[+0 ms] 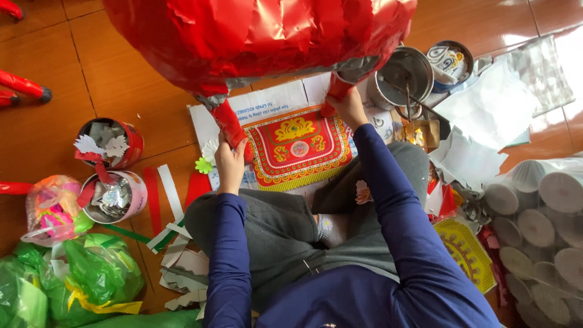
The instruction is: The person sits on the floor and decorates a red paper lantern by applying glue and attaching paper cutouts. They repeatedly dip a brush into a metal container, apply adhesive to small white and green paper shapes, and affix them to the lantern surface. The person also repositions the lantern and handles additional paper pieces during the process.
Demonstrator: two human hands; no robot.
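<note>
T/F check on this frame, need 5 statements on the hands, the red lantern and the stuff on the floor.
1. Both hands grip red-wrapped points of the red lantern. True: left hand holds one point, right hand the other.
2. The ornate red and yellow sheet lies on the floor between the hands. True.
3. The metal pot sits by the left hand. False: it is beside the right hand.
4. The green plastic bags are on the person's right. False: they lie at the person's left.
5. The two tins of paper cutouts are stacked. False: they stand side by side on the floor.
</note>
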